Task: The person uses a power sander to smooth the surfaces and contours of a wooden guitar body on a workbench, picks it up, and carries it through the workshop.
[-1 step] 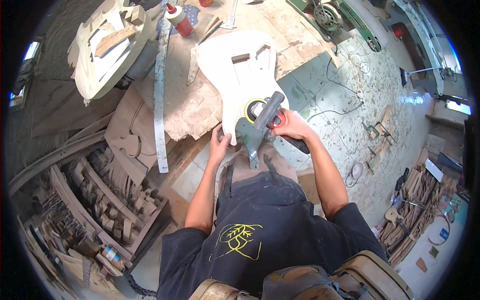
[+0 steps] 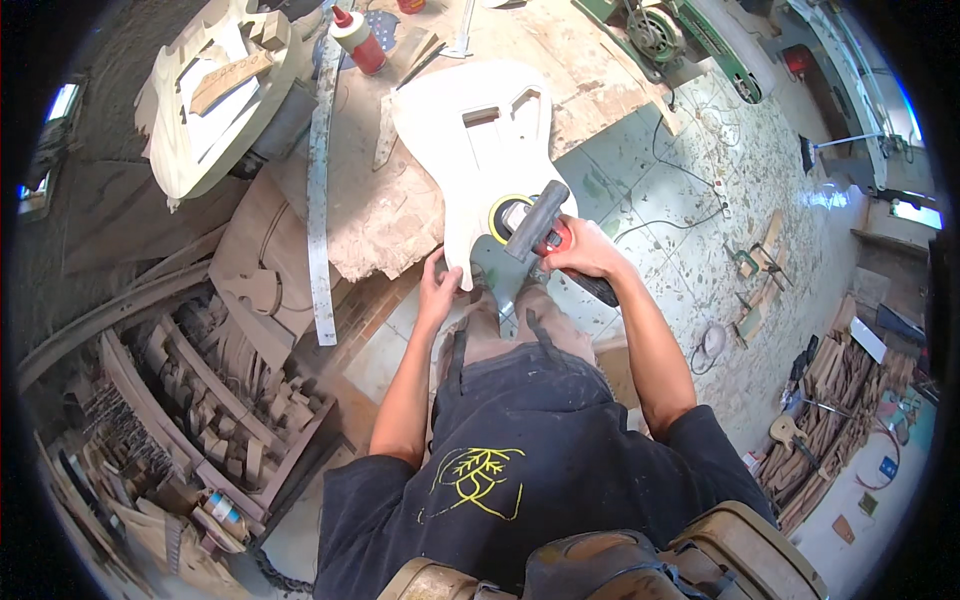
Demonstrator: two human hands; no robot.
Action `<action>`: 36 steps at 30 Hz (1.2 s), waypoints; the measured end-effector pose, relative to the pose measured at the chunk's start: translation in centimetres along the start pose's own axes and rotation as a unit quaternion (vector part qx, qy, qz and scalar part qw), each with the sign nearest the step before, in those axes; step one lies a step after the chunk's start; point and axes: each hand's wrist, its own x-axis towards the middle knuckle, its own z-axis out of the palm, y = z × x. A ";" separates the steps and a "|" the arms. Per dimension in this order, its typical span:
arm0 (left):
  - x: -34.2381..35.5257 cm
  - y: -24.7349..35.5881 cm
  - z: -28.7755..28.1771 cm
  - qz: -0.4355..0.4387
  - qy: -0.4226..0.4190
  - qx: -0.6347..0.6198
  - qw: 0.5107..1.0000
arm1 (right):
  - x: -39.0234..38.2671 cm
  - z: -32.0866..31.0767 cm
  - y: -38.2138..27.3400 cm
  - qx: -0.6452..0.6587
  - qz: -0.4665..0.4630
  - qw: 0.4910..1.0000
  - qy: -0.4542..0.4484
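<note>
A pale wooden electric guitar body [image 2: 470, 150] lies on the workbench, its cut-out pockets facing up and its near end jutting past the bench edge. My left hand [image 2: 438, 292] pinches the tip of its left horn, thumb against the wood and fingers around the edge. In my right hand [image 2: 592, 252] is a red and black angle grinder [image 2: 538, 225] with a dark side handle and a yellow-rimmed disc. The disc lies over the right part of the body's near end; whether it touches the wood I cannot tell.
On the worn bench [image 2: 365, 225] lies a long metal ruler [image 2: 320, 190], with a glue bottle [image 2: 358, 42] behind. Another carved body [image 2: 225, 100] stands far left. Wood offcuts fill a crate [image 2: 240, 410] at lower left. A cable [image 2: 665, 222] and clamps [image 2: 755, 265] lie on the floor at right.
</note>
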 end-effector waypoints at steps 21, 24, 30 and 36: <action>0.4 -0.2 -0.1 -0.002 -0.002 0.020 1.000 | -1.5 0.6 2.6 -0.018 -0.041 0.996 0.074; 0.9 -0.7 0.0 -0.017 -0.005 0.044 0.999 | -2.6 1.5 4.8 -0.054 -0.080 0.993 0.071; 1.6 -2.3 -0.1 -0.031 -0.027 -0.074 0.996 | -9.6 4.0 7.5 0.174 0.041 0.983 0.028; 1.3 1.3 1.6 -0.109 -0.038 -0.070 0.991 | -13.7 5.3 11.8 0.388 -0.034 0.897 0.211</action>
